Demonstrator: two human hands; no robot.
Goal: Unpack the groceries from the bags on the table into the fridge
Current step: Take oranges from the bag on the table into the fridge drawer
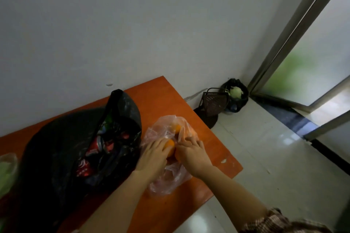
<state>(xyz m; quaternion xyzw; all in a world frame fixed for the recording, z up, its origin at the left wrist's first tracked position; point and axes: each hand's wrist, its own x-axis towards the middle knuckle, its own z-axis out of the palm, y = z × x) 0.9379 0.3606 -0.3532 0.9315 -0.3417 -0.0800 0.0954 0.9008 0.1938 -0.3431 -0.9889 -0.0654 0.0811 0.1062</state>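
Your left hand (154, 158) reaches into the mouth of the clear bag (170, 181) with its fingers curled round an orange (169, 147), which sits half out of the plastic between your two hands. Your right hand (191, 154) lies just beside it on the right, touching the same orange at the thumb side, its fingers bent forward and closed on a fold of the bag's thin plastic at the far edge of the opening. A second orange (177, 127) rests deeper in the bag, beyond your fingertips, seen through the film. The bag itself lies crumpled and flat on the desk (212, 149), near the desk's right edge, with part of it tucked under your wrists. A checked sleeve (272, 221) shows at your right forearm, low in the view. Just to the left of the clear bag, touching it, stands a large black bag (56, 157) with its mouth gaping toward you; red cans (96, 147) lie jumbled inside, and something green shows farther in, too dark to tell. At the far left edge of the desk a pale green item in thin plastic (6, 172) is cut off by the frame. The desk stands against a plain wall (132, 24). On the tiled floor (265, 157) past the desk's far right corner a dustpan (214, 102) leans in the corner, and beside it sits a small bin (240, 104) lined in black with something pale green on top. A sliding door (303, 62) with frosted glass fills the right side.
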